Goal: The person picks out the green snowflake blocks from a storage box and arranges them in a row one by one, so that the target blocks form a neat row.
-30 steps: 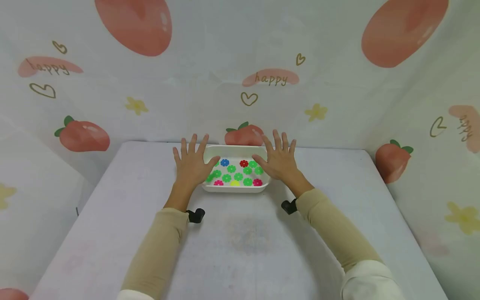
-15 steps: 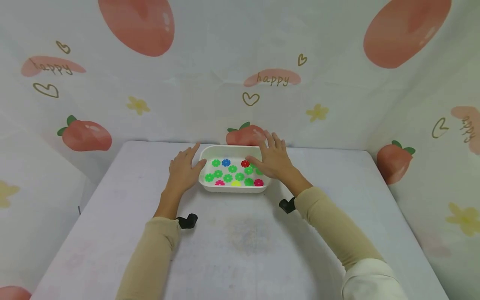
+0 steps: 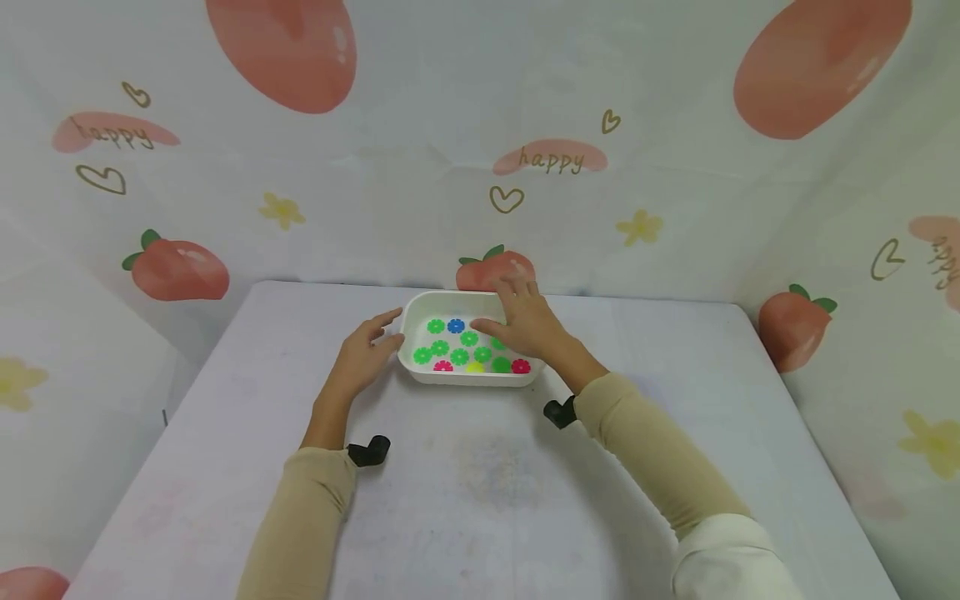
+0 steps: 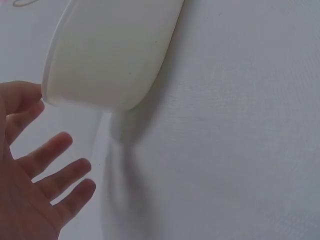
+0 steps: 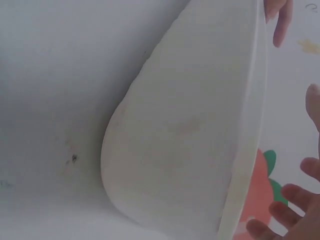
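A white rectangular plastic tub (image 3: 468, 379) stands toward the back of the table, holding several flower-shaped plastic discs, mostly green, with a blue disc (image 3: 456, 326), a yellow disc (image 3: 475, 367) and pink ones. At the tub's left end is my left hand (image 3: 360, 354), its thumb and index fingertips right at the rim. In the left wrist view the other fingers are spread and loosely bent. Over the tub's right part my right hand (image 3: 531, 323) reaches with fingers spread, overlapping some discs and holding nothing visible. The right wrist view shows the tub's outer wall (image 5: 180, 110) beside that hand.
A white cloth covers the table (image 3: 480, 517). Close behind the tub hangs a white backdrop (image 3: 405, 167) printed with peaches, hearts and flowers, which also runs down both sides. Black wrist mounts (image 3: 369, 451) sit under both wrists.
My left hand has drawn back from above the tub's left side to its outer rim, its fingers gathering in. My right hand has moved left over the discs, covering the red one.
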Demonstrator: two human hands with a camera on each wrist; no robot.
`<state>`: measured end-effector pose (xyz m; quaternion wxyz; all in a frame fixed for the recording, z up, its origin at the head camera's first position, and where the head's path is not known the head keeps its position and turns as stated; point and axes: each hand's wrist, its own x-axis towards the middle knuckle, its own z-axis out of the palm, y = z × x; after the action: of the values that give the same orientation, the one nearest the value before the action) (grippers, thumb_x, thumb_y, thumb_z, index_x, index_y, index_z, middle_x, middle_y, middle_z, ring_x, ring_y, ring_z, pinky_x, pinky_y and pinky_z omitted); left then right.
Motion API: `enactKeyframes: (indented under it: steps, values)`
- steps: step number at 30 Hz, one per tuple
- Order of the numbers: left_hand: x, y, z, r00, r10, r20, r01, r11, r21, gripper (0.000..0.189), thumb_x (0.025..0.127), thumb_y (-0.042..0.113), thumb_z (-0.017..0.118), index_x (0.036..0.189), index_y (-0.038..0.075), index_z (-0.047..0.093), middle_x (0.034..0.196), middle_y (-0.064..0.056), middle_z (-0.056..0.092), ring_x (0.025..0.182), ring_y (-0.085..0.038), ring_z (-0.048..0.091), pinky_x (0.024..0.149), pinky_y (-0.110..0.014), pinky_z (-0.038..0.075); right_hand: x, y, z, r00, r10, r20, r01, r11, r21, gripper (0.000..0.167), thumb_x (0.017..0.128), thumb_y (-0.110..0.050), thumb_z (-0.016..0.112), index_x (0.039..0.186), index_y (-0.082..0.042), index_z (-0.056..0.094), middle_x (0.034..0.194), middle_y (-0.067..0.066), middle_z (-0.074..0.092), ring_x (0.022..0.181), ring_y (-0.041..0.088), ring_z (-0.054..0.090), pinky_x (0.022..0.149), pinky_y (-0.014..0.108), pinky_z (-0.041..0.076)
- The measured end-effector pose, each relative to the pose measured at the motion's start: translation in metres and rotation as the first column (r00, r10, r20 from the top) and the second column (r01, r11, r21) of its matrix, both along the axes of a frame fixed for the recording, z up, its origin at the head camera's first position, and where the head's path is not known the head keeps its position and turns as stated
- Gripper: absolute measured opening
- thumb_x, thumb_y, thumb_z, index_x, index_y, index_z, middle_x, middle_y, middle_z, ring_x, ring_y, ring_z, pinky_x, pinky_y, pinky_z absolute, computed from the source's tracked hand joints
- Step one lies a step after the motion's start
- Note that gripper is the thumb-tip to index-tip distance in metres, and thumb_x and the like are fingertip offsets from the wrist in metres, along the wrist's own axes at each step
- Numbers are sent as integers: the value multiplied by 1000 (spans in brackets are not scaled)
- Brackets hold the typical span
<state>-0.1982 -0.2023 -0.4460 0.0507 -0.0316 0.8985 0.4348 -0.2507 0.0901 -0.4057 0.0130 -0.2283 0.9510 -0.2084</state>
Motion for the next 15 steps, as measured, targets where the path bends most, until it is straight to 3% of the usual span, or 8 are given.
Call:
enactKeyframes:
  steps: [6,15]
  values:
    - [2,-3,-7,1000,7,-13,-6,997,76,50,104,37,56,153,30,47,163,-8,41,144,-37,48,111,-58,47,-1,-14,0,999,36,41,-34,999,-30,79,94,-57,65,153,-12,37,154,13,40,143,33,41,117,51,44]
    - [1,-5,-15,997,-18,-77,34,977,209,43,102,34,62,143,20,60,150,-11,56,133,-35,59,111,-52,48,-5,-31,-3,979,116,168,-100,990,-102,78,96,-52,67,157,-16,35,156,10,42,149,29,34,123,48,37]
